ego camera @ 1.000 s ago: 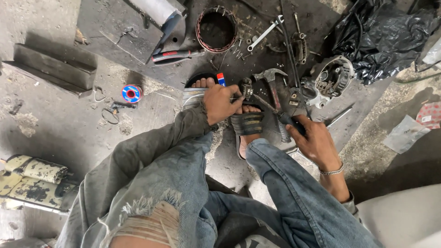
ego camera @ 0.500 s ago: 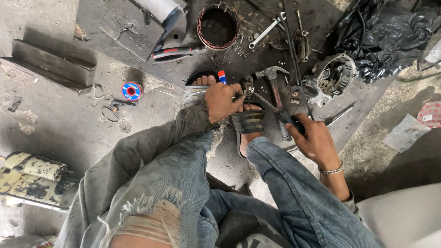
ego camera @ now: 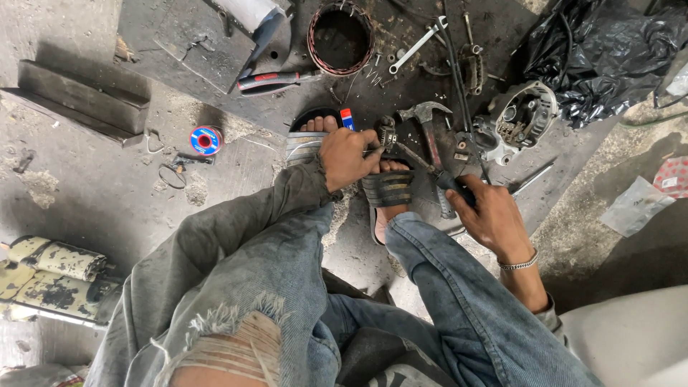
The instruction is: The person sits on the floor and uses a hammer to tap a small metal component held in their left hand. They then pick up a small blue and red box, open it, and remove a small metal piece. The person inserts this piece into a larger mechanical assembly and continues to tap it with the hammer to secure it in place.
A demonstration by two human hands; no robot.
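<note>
Left hand (ego camera: 349, 156) pinched shut on a small grimy metal part (ego camera: 388, 133) held against the floor just ahead of the sandalled toes (ego camera: 387, 188); right hand (ego camera: 486, 215) closed around the dark handle of a screwdriver (ego camera: 430, 168), shaft angled up and left so the tip meets the part right at the left fingertips (ego camera: 373, 150). Likely hazard: tip skidding off the oily, rounded surface under push and jabbing those fingers or the foot beneath, the part being braced only by pinch. Part small, dark, greasy, roughly cylindrical with toothed or ribbed detail too blurred to resolve; claw hammer (ego camera: 428, 118) just beyond.
</note>
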